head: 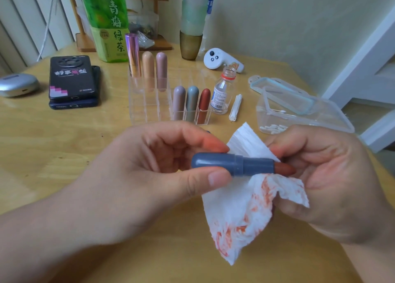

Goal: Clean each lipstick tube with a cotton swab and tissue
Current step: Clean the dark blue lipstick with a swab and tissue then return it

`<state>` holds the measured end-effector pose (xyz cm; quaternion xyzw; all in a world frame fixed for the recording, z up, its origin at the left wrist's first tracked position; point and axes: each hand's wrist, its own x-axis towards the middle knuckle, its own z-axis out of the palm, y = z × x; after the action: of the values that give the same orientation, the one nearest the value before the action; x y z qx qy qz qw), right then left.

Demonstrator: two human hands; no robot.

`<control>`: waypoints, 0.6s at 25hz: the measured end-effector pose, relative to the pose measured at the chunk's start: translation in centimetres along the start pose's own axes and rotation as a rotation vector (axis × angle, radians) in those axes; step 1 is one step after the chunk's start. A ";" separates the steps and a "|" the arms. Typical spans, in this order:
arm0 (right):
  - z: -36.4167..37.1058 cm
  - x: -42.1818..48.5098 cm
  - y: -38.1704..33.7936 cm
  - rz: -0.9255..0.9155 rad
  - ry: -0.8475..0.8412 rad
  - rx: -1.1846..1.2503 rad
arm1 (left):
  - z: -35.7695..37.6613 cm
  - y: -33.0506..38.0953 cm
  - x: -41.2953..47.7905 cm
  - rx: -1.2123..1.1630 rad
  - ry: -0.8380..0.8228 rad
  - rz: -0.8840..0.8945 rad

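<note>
Right, above the desk (64,154), on my side of the clear organiser (149,103), my left grip (149,175) and right grip (331,175) are both closed: right curled round the stained tissue (239,208), left pinching the blue lipstick tube (230,163). Its long axis lies level, red tip (285,168) pointing right into that tissue.
</note>
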<state>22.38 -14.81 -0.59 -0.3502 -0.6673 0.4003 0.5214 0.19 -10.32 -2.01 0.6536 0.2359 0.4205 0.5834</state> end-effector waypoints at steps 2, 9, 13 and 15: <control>0.1 0.0 0.0 -0.003 -0.002 -0.005 | -0.2 0.0 0.1 0.068 -0.086 -0.074; 0.0 0.1 -0.2 0.025 0.002 0.043 | 0.3 0.0 -0.1 0.224 0.056 0.119; 0.1 0.1 0.0 0.022 -0.004 -0.012 | -0.2 0.4 -0.1 0.360 -0.131 -0.119; 0.0 0.0 0.0 0.029 0.004 -0.021 | -0.2 0.5 0.0 0.396 -0.164 -0.134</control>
<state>22.33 -14.80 -0.58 -0.3658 -0.6653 0.4001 0.5133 -0.06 -10.35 -1.55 0.7702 0.3083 0.2717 0.4877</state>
